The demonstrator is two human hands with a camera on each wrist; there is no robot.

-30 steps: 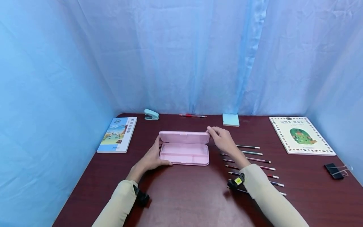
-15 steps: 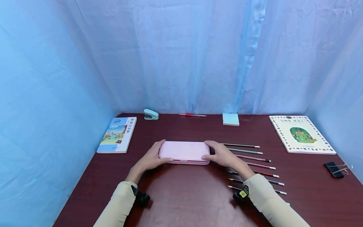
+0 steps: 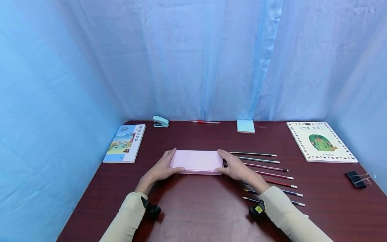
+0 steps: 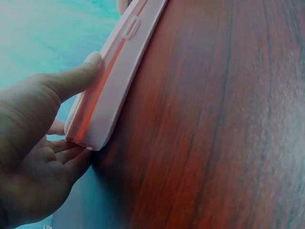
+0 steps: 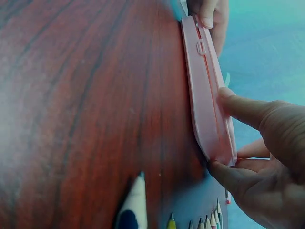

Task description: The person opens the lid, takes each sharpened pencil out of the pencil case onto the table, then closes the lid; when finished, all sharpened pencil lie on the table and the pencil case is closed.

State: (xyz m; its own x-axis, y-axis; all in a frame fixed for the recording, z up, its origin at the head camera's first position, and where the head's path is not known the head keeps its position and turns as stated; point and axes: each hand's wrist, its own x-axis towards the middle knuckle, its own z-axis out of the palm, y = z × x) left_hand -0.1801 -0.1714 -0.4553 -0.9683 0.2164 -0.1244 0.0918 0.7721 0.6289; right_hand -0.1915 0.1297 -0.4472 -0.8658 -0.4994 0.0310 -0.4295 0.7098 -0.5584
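A pink pencil case (image 3: pixel 196 160) lies flat on the dark red table with its lid down. My left hand (image 3: pixel 161 168) grips its left end, and my right hand (image 3: pixel 237 168) grips the right end. In the left wrist view the left thumb (image 4: pixel 78 78) lies on the lid's front edge while the other fingers bend round the end. A thin reddish seam runs between lid and base there, beside a small clasp (image 4: pixel 131 27). The right wrist view has the right thumb (image 5: pixel 243 106) on the lid, fingers at the case's end. The inside is hidden.
Several pencils (image 3: pixel 266 166) lie in a row at right, partly under the right forearm. Behind are a stapler (image 3: pixel 161 121), a red pen (image 3: pixel 205 122) and a sticky-note pad (image 3: pixel 245 126). Books (image 3: pixel 124 144) (image 3: pixel 321 142) flank the table; a black binder clip (image 3: pixel 356 179) is far right.
The case's lid has swung down from raised to lying over the base. My right hand has moved from the lid's raised corner down to the case's right end; the left stays at its end.
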